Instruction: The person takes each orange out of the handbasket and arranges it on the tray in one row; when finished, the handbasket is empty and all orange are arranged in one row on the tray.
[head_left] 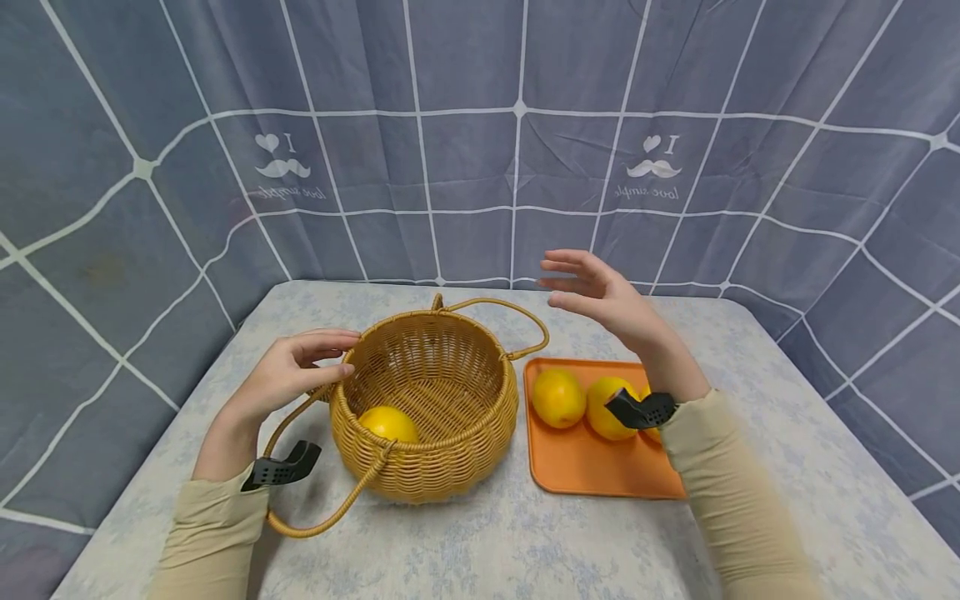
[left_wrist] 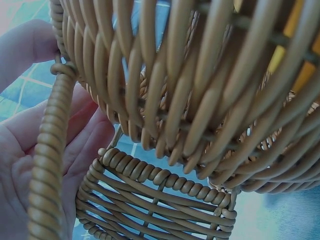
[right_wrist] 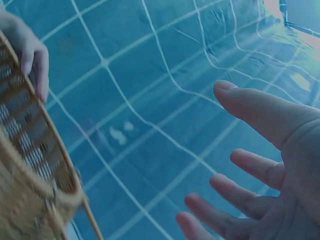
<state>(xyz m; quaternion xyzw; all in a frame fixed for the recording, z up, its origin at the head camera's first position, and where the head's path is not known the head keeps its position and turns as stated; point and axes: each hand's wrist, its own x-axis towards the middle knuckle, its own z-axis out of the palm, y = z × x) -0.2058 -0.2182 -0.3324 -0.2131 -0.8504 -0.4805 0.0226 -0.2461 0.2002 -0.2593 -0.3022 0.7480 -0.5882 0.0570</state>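
Note:
A round wicker basket (head_left: 427, 479) with two loop handles stands on the table, one yellow lemon (head_left: 390, 423) lying inside near its front wall. My left hand (head_left: 288, 375) holds the basket's left rim, with thumb and fingertips at the edge. From the left wrist view, the hand (left_wrist: 30, 150) shows behind a wrapped handle (left_wrist: 47, 160), close against the woven wall. My right hand (head_left: 600, 296) is raised in the air, behind and above an orange tray (head_left: 577, 475), fingers spread and holding nothing. On the tray sit a lemon (head_left: 558, 398) and others partly hidden by the right wrist.
One basket handle (head_left: 318, 527) sticks out to the front left, another (head_left: 517, 308) to the back right. A patterned cloth covers the table (head_left: 465, 550). Grey-blue checked curtains (head_left: 480, 167) enclose the back and sides.

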